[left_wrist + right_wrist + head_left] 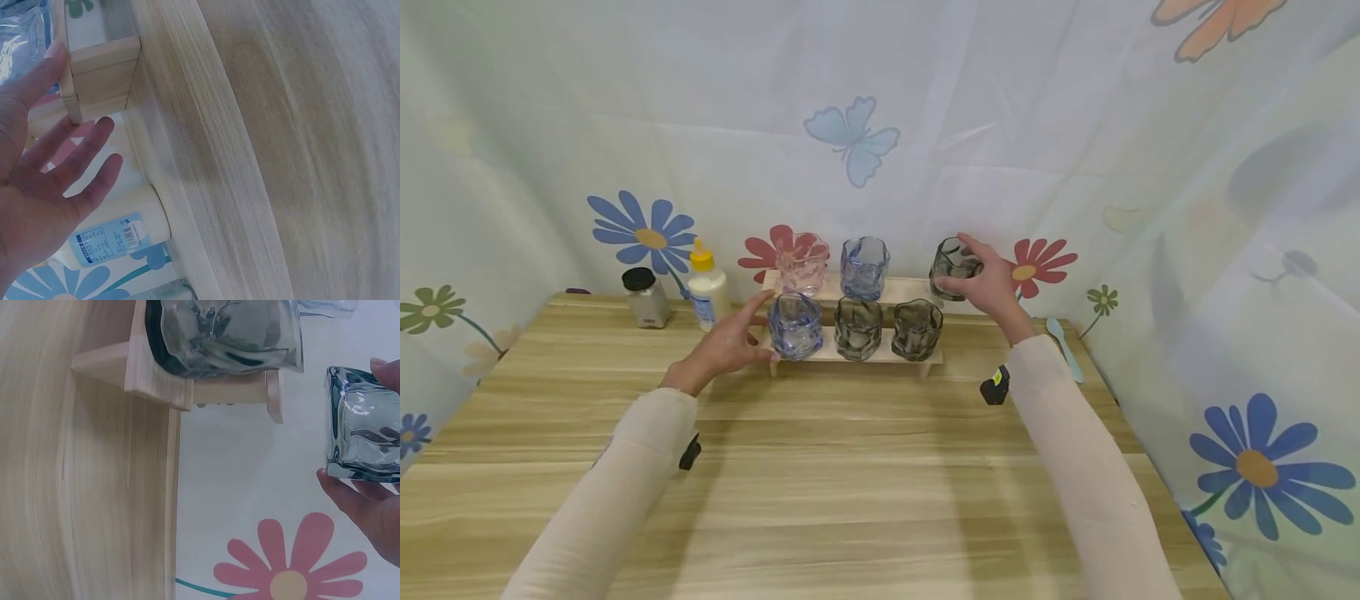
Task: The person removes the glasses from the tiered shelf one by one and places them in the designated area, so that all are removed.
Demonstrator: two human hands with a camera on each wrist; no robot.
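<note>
My right hand (988, 279) grips a smoky grey glass (951, 265) between thumb and fingers, off the right end of the upper shelf; the right wrist view shows this glass (362, 425) away from the wood. At the left end of the two-tier wooden rack (887, 354), my left hand (726, 340) holds the wood, thumb at the lower shelf's front corner and fingers spread further back. A pink glass (801, 265) and a blue glass (865, 268) stand on the upper shelf. Along the lower one are another blue glass (795, 329) and two grey glasses (858, 331).
Left of the rack stand a glue bottle (709, 292) with a yellow cap and a black-lidded jar (646, 298). A light blue spoon (1065, 350) lies by the right forearm. Patterned curtain (700, 125) hangs behind the wooden table (835, 467).
</note>
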